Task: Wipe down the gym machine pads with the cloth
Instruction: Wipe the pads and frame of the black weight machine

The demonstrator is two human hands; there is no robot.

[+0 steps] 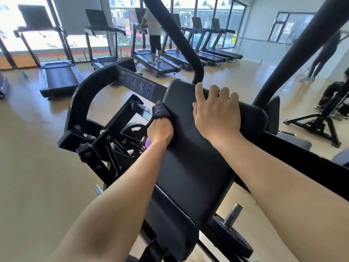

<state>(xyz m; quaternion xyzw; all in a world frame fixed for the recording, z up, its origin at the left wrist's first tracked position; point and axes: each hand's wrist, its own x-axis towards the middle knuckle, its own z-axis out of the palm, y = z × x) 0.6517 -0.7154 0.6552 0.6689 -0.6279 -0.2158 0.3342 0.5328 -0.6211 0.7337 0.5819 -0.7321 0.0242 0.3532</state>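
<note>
A long black back pad point(190, 159) of a gym machine slopes up the middle of the view. My left hand point(160, 129) grips a dark cloth point(160, 110) and presses it against the pad's upper left edge. My right hand point(217, 112) lies over the top of the pad, fingers curled over its far rim, holding nothing else. A second black pad point(253, 116) runs off to the right behind my right hand.
The machine's black steel frame point(79, 103), with an exercise diagram, is on the left. Weight plates point(232, 237) sit at lower right. Thick black bars point(188, 53) rise overhead. Treadmills point(56, 76) line the windows, with a person point(154, 29) on one. More people stand and sit at far right.
</note>
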